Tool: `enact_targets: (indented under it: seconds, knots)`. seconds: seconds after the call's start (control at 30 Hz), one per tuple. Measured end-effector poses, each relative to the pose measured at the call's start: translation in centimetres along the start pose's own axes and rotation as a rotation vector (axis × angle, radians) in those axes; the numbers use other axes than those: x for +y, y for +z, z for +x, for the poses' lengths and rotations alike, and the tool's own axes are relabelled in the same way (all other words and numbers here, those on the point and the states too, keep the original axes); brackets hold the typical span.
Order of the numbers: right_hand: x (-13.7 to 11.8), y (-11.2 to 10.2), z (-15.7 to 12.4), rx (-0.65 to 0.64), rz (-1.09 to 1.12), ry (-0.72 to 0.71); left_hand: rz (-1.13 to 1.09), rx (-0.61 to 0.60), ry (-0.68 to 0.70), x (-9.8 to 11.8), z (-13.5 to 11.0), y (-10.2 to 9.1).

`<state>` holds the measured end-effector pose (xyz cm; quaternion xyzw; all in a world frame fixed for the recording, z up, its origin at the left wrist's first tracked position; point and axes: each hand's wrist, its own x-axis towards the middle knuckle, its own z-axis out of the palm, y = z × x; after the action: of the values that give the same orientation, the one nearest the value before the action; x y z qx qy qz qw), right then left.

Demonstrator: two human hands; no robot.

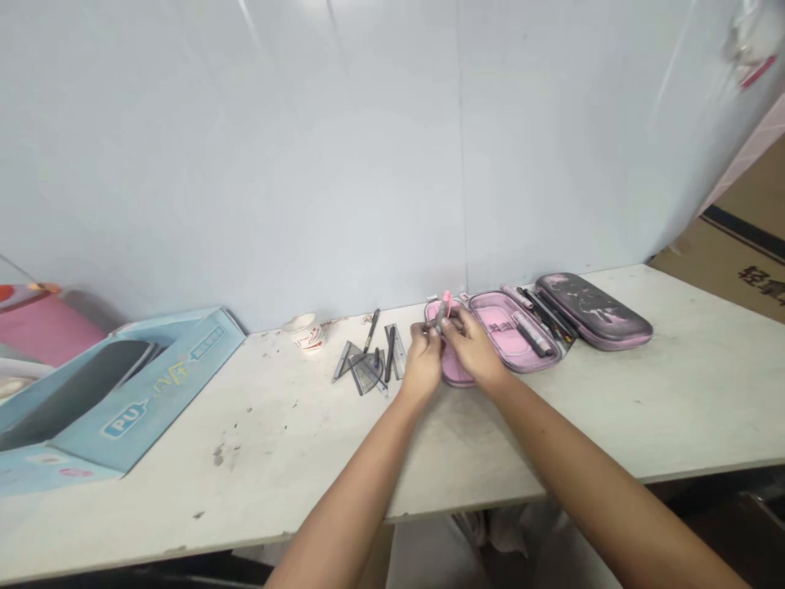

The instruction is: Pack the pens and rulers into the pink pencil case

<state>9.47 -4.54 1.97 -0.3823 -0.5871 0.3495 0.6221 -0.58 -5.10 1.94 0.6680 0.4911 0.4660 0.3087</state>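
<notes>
**Your two hands hold a pink marker over the open pencil case**

Your left hand [423, 358] and your right hand [469, 348] are both closed narrowly around a slim pink-and-grey marker [445, 307], just above the left half of the open pink zip pencil case [509, 335]. To the right of this case lie thin black pens [543, 315] and a dark grey pouch with pink edge [594, 311]. To its left lie grey transparent plastic rulers [361, 366], then farther a small white ceramic cup [307, 333] and a light blue cardboard box [141, 401].
</notes>
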Motion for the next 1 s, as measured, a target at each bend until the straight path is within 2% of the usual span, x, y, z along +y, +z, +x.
enact_targets:
  seconds: [0.17,0.27,0.37,0.43,0.57,0.73,0.87,0.93,1.0]
  knots:
    - [0.8,-4.7,-0.1,0.168,-0.303,-0.090,-0.165,-0.133,0.050,2.6,0.3,5.3]
    - [1.3,-7.8,0.0,0.301,-0.598,-0.185,-0.121,-0.159,0.148,2.9,0.6,8.0]
    - [1.9,-9.8,0.1,0.379,-0.931,-0.155,0.101,-0.172,0.205,2.3,0.5,9.1]
    - [2.3,-10.4,0.0,0.331,-1.141,-0.050,0.237,-0.194,0.248,1.9,0.3,8.8]
    - [3.2,-10.3,-0.5,0.129,-1.397,0.084,0.357,-0.217,0.285,1.6,-0.1,6.7]
    - [3.4,-10.1,-1.0,0.065,-1.470,0.089,0.467,-0.128,0.223,0.3,0.3,1.3]
    - [2.6,-8.8,-1.2,0.062,-1.463,-0.026,0.672,0.050,0.149,-2.4,0.6,-4.3]
    - [2.1,-7.2,-1.2,0.010,-1.441,-0.113,0.806,0.132,0.056,-3.7,0.5,-6.6]
    - [1.8,-5.1,-1.1,-0.076,-1.402,-0.193,0.926,0.171,-0.036,-4.9,0.3,-8.0]
